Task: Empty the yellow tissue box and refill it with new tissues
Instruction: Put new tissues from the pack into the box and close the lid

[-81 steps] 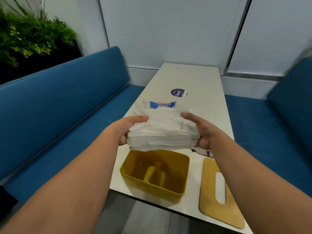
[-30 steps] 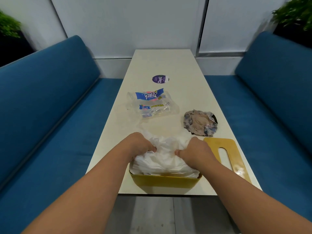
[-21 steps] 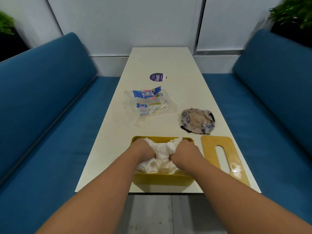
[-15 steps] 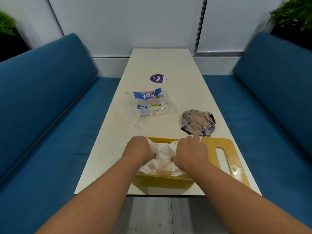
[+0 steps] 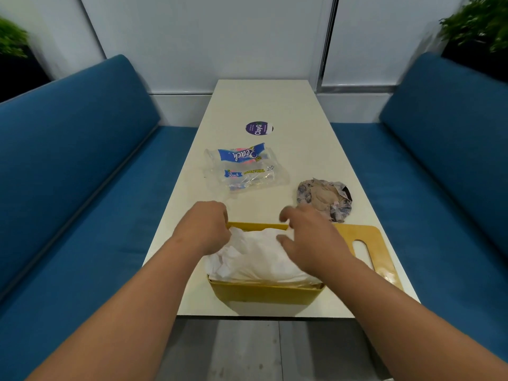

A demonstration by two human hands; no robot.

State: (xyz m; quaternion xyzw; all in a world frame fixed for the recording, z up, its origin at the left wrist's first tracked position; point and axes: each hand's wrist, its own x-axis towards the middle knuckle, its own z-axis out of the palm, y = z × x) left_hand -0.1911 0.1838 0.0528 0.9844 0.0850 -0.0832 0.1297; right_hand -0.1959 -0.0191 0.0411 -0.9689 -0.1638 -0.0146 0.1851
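Blue bench seating (image 5: 68,171) lines the left side of a long pale table (image 5: 275,105). On the table's near end stands the yellow tissue box (image 5: 264,294), lid off, heaped with rumpled white tissues (image 5: 255,257) that rise above its rim. At the box's far left corner is the left hand (image 5: 204,225), fingers curled down onto the tissues' edge; whether they pinch the paper I cannot tell. Beyond it lies an emptied clear plastic wrapper (image 5: 246,169) printed "Reach", and farther on a round purple sticker (image 5: 259,128). Over the right half of the tissues is the right hand (image 5: 310,237), fingers spread and loosely bent, holding nothing. Just right of the box lies the slotted yellow lid (image 5: 382,254) flat, with a crumpled patterned wad (image 5: 324,200) behind it.
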